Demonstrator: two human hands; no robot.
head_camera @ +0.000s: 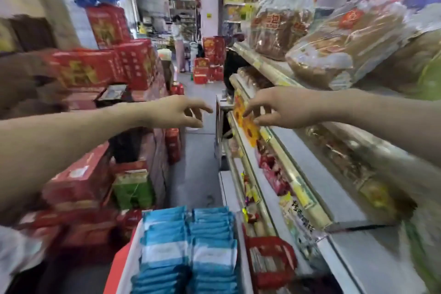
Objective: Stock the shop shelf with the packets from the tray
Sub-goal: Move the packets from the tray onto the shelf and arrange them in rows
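A grey floor (198, 174) runs between stacked red boxes (133, 64).

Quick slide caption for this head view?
Left hand open mid-air, right hand at orange packets on the shelf, blue packets stacked in the tray below.

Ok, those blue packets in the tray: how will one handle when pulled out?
The blue packets look like flat, soft pouches, so one will probably flex. They stand packed tightly in two rows in the tray, so neighbours may drag along. The film looks smooth, perhaps slippery.
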